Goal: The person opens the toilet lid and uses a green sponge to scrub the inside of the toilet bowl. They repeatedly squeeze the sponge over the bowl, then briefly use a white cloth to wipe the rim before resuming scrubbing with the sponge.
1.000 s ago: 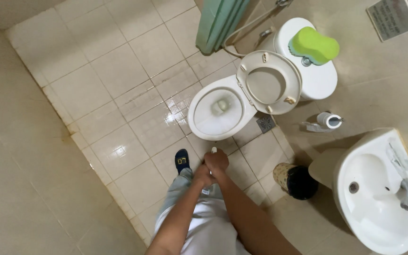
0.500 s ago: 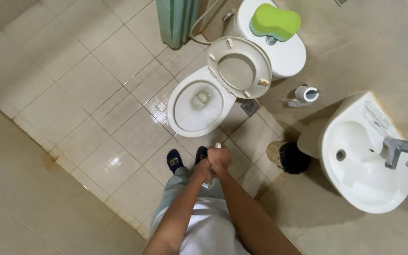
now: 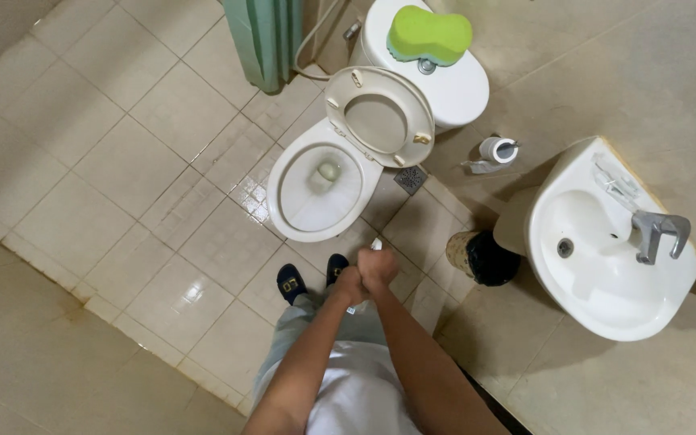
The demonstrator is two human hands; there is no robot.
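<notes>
2 hands at lower centre: our left hand (image 3: 349,287) and right hand (image 3: 378,267) pressed together, clasping 1 small white object (image 3: 375,243), below open toilet bowl (image 3: 318,187); sink (image 3: 598,242) right.

Both arms reaching fwd from near edge, forearms converging twd centre. Left hand (image 3: 349,287) and right hand (image 3: 378,269) meeting, touching, both curled closed. Right sitting slightly farther, just right of left.
</notes>
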